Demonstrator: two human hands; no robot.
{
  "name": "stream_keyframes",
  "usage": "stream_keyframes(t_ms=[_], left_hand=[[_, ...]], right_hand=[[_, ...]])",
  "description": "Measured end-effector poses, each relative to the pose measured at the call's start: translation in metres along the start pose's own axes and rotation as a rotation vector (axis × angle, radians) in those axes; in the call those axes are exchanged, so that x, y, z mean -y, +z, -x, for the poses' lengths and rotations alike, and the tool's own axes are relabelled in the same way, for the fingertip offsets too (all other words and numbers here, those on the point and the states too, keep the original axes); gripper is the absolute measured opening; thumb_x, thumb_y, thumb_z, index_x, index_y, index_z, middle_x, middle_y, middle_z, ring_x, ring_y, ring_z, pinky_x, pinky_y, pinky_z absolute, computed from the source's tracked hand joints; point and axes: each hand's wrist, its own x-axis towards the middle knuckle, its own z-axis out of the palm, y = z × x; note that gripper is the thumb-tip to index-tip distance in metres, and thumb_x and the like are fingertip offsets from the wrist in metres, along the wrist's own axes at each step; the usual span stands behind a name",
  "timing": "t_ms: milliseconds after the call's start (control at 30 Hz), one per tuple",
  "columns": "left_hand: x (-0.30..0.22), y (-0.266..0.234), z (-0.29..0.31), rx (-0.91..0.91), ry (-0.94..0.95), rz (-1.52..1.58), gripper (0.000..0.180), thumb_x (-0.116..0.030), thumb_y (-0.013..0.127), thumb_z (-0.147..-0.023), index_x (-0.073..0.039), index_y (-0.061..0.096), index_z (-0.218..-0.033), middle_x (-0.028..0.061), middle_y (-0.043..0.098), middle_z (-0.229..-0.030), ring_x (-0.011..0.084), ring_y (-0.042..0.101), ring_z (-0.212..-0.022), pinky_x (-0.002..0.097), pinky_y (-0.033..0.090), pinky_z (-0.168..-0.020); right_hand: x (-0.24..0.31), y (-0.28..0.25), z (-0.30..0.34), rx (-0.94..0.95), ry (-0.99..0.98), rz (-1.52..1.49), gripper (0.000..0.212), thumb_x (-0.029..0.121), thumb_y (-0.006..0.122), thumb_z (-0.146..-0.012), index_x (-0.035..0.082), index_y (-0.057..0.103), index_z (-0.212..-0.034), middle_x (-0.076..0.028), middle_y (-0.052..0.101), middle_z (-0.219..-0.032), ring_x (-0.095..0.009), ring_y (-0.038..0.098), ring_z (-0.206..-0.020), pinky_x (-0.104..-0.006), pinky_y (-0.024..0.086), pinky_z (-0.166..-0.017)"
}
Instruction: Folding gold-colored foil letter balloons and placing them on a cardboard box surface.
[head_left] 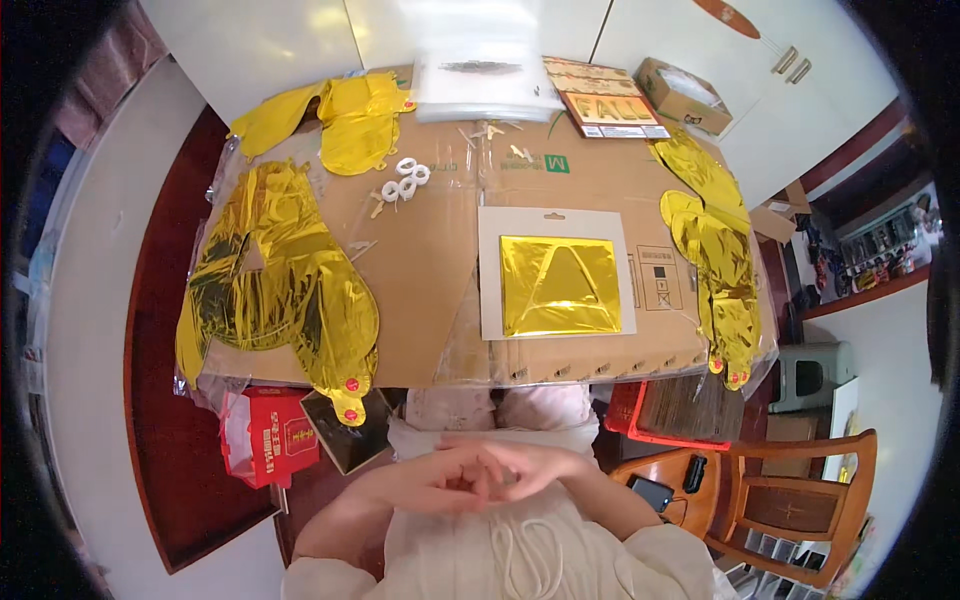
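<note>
My left hand (440,482) and my right hand (530,466) meet in front of my body, below the table's near edge. Their fingers are loosely spread and cross each other, slightly blurred, and I see no thing in them. Nearest on the table lies a grey-white card (558,222) with a hang hole. On it rests a flat, folded gold foil balloon (560,318), its seam forming a letter A shape. An unfolded gold foil letter A balloon (340,310) spreads at the left, its tabs hanging over the near edge.
Other gold foil balloons lie far left (362,125) and along the right edge (725,265). White ribbon rolls (405,180), clear plastic bags (485,85), a printed package (610,100) and a cardboard box (685,95) share the cardboard-covered table. Below stand a red bag (285,435) and a wooden chair (790,490).
</note>
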Motion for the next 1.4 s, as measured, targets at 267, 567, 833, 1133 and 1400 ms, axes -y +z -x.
stream_keyframes(t_ms=[267,567,833,1133,1400], left_hand=[[-0.008,0.017,-0.002,-0.429,0.950,0.503,0.055,-0.022,0.062,-0.086,-0.016,0.044,-0.137,0.0086,0.050,-0.124,0.0161,0.053,-0.092,0.0301,0.041,-0.077],[-0.018,-0.018,0.026,-1.010,0.358,-1.449,0.044,-0.005,0.064,-0.075,-0.002,0.058,-0.118,0.0138,0.058,-0.110,0.0276,0.052,-0.092,0.0348,0.041,-0.080],[-0.005,-0.016,0.023,-1.174,0.524,-0.949,0.053,0.001,0.062,-0.077,0.000,0.050,-0.129,0.0131,0.061,-0.112,0.0220,0.055,-0.087,0.0314,0.044,-0.078],[-0.010,-0.038,0.043,-0.588,0.672,0.667,0.040,0.000,0.063,-0.080,0.004,0.056,-0.119,0.0044,0.061,-0.082,0.0118,0.056,-0.072,0.0239,0.047,-0.063],[-0.003,-0.031,0.052,-0.618,0.032,-0.665,0.012,-0.012,0.072,-0.078,-0.004,0.068,-0.087,0.0046,0.060,-0.076,0.0103,0.056,-0.067,0.0217,0.045,-0.057]], right_hand=[[0.008,0.005,0.012,-0.177,0.154,-0.256,0.031,0.025,0.043,-0.098,0.001,0.060,-0.088,-0.008,0.061,-0.084,-0.018,0.058,-0.077,-0.0324,0.046,-0.071],[0.115,-0.007,0.024,-0.560,0.014,0.754,0.004,0.008,0.065,-0.079,0.005,0.065,-0.081,-0.009,0.061,-0.067,-0.026,0.059,-0.058,-0.0340,0.045,-0.052],[0.119,-0.006,0.016,-0.449,-0.052,0.846,0.004,0.008,0.066,-0.078,0.005,0.066,-0.081,-0.008,0.061,-0.065,-0.024,0.060,-0.054,-0.0335,0.045,-0.048],[0.088,-0.001,0.014,-0.523,-0.084,1.004,0.004,0.009,0.065,-0.078,0.006,0.067,-0.079,-0.009,0.065,-0.069,-0.026,0.062,-0.056,-0.0336,0.049,-0.052],[0.105,-0.024,0.035,-0.577,0.099,1.043,0.011,0.007,0.063,-0.075,0.008,0.068,-0.084,-0.009,0.066,-0.074,-0.026,0.063,-0.064,-0.0352,0.050,-0.056]])
